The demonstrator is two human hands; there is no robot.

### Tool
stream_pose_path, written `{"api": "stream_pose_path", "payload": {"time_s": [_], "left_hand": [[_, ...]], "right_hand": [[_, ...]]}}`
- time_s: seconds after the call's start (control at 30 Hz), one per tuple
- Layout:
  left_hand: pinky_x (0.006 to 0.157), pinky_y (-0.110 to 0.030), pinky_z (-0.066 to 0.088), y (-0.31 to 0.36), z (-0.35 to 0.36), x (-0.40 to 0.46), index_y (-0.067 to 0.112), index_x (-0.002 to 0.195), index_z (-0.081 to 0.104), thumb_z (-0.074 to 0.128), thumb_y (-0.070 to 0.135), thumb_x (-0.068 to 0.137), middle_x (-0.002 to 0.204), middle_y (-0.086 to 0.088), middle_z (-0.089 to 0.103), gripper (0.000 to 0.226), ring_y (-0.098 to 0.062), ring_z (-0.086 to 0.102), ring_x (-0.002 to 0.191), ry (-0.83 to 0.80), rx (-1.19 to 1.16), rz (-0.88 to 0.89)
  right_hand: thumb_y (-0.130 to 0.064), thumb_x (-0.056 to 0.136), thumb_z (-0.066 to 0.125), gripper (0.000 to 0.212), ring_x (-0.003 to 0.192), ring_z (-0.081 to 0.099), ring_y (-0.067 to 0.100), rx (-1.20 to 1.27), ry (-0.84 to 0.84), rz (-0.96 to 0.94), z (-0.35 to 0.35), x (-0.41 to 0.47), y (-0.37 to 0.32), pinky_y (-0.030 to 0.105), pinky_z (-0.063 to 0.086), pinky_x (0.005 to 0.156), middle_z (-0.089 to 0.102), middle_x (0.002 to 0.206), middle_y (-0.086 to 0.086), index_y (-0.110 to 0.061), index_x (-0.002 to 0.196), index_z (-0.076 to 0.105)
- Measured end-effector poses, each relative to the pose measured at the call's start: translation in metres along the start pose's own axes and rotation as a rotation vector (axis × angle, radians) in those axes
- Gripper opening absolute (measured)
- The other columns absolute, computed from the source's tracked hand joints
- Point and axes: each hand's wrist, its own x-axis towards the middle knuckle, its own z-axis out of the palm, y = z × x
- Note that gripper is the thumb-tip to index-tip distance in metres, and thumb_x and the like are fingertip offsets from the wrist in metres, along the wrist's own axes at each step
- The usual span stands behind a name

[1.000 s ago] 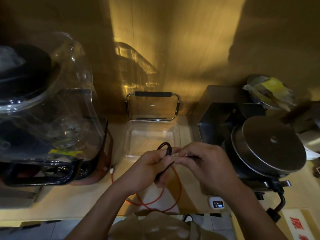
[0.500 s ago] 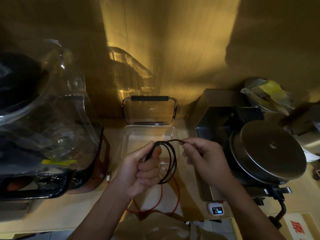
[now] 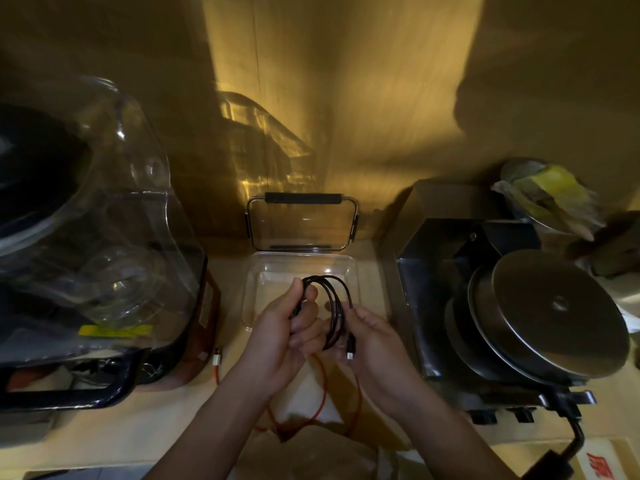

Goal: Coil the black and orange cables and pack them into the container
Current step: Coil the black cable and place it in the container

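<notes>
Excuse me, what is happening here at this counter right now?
A person holds a coiled black cable over an open clear container. The left hand grips the loops; the right hand holds the plug end. The orange cable lies loose on the counter, not yet coiled.

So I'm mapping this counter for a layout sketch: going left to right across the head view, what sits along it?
Clear-domed appliance → clear container → steel machine with round metal disc → bowl holding a yellow wrapper.
</notes>
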Motion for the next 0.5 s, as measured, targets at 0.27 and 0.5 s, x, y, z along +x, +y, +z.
{"api": "stream_pose_path", "payload": {"time_s": [0.27,0.5], "left_hand": [[0.042,-0.025,0.030,-0.013,0.001,0.008,0.010,0.081,0.049,0.034,0.038,0.102,0.046,0.004,0.032,0.038,-0.009,0.030,0.036,0.131,0.217,0.108],[0.048,-0.029,0.048,-0.006,-0.022,0.013,0.002,0.098,0.054,0.039,0.026,0.103,0.057,-0.001,0.032,0.028,-0.012,0.040,0.045,0.189,0.133,0.026]], "right_hand": [[-0.031,0.101,0.049,0.034,0.082,0.062,0.026,-0.178,0.100,-0.026,0.015,0.016,0.018,0.043,0.052,0.078,0.066,0.088,0.018,-0.001,0.108,0.062],[-0.019,0.100,0.050,0.020,0.052,0.053,0.013,0.010,-0.022,0.040,0.004,0.036,0.017,0.028,0.053,0.062,0.047,0.050,0.000,-0.005,0.090,0.061]]}}
